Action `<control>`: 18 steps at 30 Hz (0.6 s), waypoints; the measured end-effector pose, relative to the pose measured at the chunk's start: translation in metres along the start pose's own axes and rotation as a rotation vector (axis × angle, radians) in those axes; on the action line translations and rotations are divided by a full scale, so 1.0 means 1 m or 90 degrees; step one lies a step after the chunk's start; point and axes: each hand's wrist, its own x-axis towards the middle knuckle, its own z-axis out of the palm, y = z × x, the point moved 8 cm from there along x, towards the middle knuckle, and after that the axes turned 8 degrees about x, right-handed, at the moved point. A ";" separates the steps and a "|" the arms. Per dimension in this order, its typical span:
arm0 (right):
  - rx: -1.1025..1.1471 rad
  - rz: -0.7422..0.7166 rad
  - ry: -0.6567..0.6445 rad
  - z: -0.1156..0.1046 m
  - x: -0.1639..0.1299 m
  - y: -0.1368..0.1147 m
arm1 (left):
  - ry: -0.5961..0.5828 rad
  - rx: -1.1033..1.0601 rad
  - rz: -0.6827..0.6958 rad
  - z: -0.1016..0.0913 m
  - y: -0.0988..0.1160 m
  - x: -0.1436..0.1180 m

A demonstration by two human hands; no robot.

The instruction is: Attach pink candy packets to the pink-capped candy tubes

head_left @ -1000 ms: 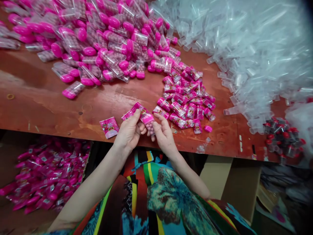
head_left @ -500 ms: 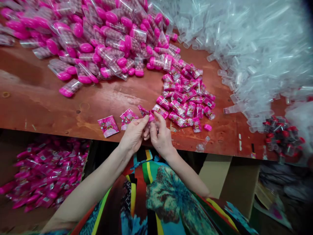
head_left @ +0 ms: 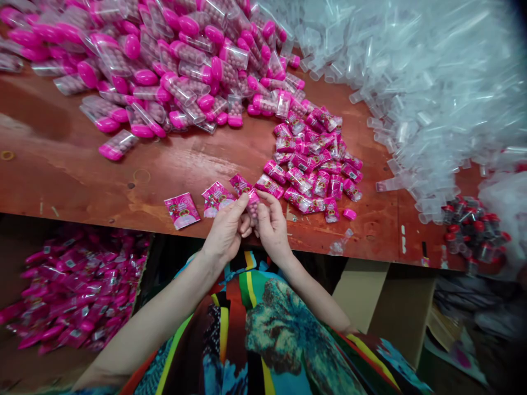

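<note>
We see both hands meeting at the near edge of the bench. The left hand and the right hand each have a narrow grip, closed from both sides on one small pink-capped tube filled with pink balls, and a pink printed sleeve seems to be around its upper end, though the fingers hide the exact fit. Two loose pink sleeves lie flat just beside the left hand. A heap of already wrapped tubes is near the right hand, the pile of unwrapped tubes is further away, and clear empty tubes cover the far right. A box of finished pieces stands under the bench on the left. In our judgement, the thin sleeve could wrinkle or tear if it is pulled crooked, and the tube, held over the edge, could slip down to the lap if the fingers loosen.
</note>
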 end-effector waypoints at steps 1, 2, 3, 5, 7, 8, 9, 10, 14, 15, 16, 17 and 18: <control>-0.058 -0.034 -0.011 0.000 -0.001 -0.003 | -0.001 0.000 0.002 0.000 0.001 0.000; -0.109 -0.066 -0.022 0.000 -0.002 -0.006 | -0.005 -0.002 0.001 0.000 0.001 0.001; -0.150 -0.091 -0.029 0.000 -0.003 -0.009 | -0.011 -0.007 -0.003 0.001 0.000 0.002; -0.182 -0.117 -0.022 0.000 -0.005 -0.010 | -0.022 -0.027 -0.021 0.001 -0.004 0.003; -0.148 -0.102 0.008 -0.002 -0.006 -0.006 | -0.019 -0.041 -0.038 0.000 -0.007 0.004; -0.125 -0.086 0.018 -0.002 -0.006 -0.003 | -0.013 -0.041 -0.042 -0.002 -0.008 0.004; -0.108 -0.072 0.021 -0.002 -0.006 -0.001 | -0.009 -0.035 -0.042 -0.003 -0.009 0.004; -0.105 -0.066 0.015 0.000 -0.006 0.000 | -0.010 -0.025 -0.040 -0.003 -0.009 0.004; -0.255 -0.153 -0.030 0.005 -0.005 -0.011 | -0.028 0.021 -0.031 -0.004 -0.007 0.004; -0.292 -0.176 -0.037 0.006 -0.005 -0.014 | -0.022 0.029 -0.031 -0.005 -0.007 0.004; -0.313 -0.182 -0.046 0.006 -0.004 -0.015 | -0.011 0.034 -0.032 -0.007 -0.007 0.004; -0.309 -0.168 -0.053 0.006 -0.003 -0.014 | 0.000 0.035 -0.033 -0.008 -0.007 0.004; -0.278 -0.132 -0.060 0.005 -0.001 -0.011 | 0.006 0.034 -0.034 -0.008 -0.007 0.005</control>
